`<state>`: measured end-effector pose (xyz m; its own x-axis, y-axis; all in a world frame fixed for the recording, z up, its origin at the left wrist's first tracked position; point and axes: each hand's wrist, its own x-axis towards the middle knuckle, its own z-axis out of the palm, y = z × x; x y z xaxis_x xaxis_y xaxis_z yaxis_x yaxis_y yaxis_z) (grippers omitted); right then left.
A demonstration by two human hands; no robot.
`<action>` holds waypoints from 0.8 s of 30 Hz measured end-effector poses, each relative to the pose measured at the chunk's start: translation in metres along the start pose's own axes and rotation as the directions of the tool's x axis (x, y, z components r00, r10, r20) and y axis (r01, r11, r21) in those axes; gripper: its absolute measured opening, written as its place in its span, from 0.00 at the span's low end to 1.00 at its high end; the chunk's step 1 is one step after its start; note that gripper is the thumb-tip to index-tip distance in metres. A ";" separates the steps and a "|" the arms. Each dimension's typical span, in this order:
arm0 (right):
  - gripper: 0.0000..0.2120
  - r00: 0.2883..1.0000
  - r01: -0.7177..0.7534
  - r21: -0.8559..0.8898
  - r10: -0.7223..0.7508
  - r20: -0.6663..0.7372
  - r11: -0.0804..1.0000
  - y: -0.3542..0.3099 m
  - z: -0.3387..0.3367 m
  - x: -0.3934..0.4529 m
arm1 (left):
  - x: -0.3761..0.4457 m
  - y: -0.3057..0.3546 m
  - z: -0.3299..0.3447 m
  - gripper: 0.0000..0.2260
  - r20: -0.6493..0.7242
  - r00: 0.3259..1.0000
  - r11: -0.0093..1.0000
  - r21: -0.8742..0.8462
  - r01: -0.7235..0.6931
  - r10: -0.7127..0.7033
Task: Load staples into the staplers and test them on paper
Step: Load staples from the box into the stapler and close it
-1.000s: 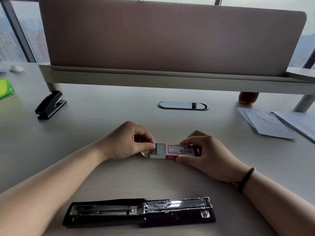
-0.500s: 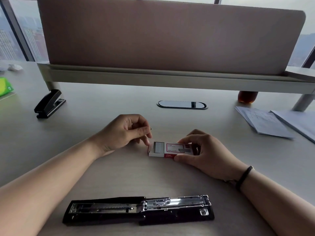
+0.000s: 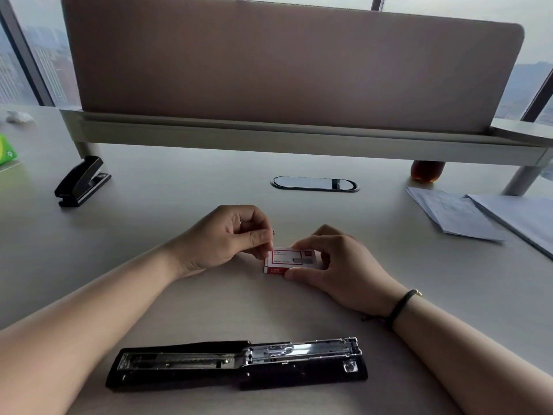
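Staple box [image 3: 289,260] on the counter [image 3: 179,223], right hand [image 3: 338,266] pinching its sides. Left hand [image 3: 227,238] at the box's left end, fingertips pinched together, contents unclear. Open stapler [image 3: 239,362] near. Keep box steady, draw strip out straight, avoid snapping it.

Staple box [image 3: 291,260] at centre: white with red border and red side band. Long stapler [image 3: 236,365] at 6 o'clock: black body, bright chrome magazine. Second stapler [image 3: 82,181] at 10 o'clock: black. Desk [image 3: 179,205]: pale grey-beige. Divider panel [image 3: 284,70] at 12 o'clock: muted brown. Papers [image 3: 454,214] at 3 o'clock: white. Packet [image 3: 6,149] at 9 o'clock: bright green. Wrist cord [image 3: 401,305]: black.
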<state>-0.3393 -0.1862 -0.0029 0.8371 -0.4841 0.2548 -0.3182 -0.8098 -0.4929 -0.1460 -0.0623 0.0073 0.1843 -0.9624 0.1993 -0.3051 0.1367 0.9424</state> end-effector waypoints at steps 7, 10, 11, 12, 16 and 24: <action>0.22 1.000 0.008 -0.027 -0.008 0.000 1.000 -0.001 0.004 0.002 | 0.001 0.001 0.001 0.05 0.004 1.000 1.000 0.008 0.015 -0.015; 0.27 1.000 0.016 -0.044 -0.016 0.003 0.999 -0.001 0.003 0.000 | -0.001 0.006 -0.001 0.05 -0.024 1.000 0.996 0.091 0.013 -0.011; 0.29 1.000 0.013 -0.032 -0.014 -0.005 0.999 -0.002 0.002 -0.001 | -0.001 0.010 -0.002 0.05 -0.038 0.999 0.993 0.118 0.006 -0.001; 0.29 1.000 0.004 0.000 -0.004 -0.029 1.000 -0.003 0.000 -0.004 | -0.001 0.017 -0.003 0.04 -0.058 0.998 0.991 0.136 -0.005 0.013; 0.19 0.977 -0.009 0.135 0.038 -0.210 0.991 -0.014 -0.018 -0.019 | -0.012 0.053 0.008 0.04 -0.101 0.991 0.983 0.170 -0.070 0.088; 0.10 0.941 0.213 0.264 -0.125 -0.314 0.941 -0.056 -0.063 -0.081 | -0.077 0.103 0.076 0.07 -0.108 0.991 0.958 -0.284 0.039 -0.072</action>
<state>-0.4176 -0.1222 0.0561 0.6875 -0.4589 0.5628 -0.0036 -0.7772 -0.6293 -0.2624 0.0078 0.0686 0.3060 -0.9388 0.1584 -0.0202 0.1599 0.9869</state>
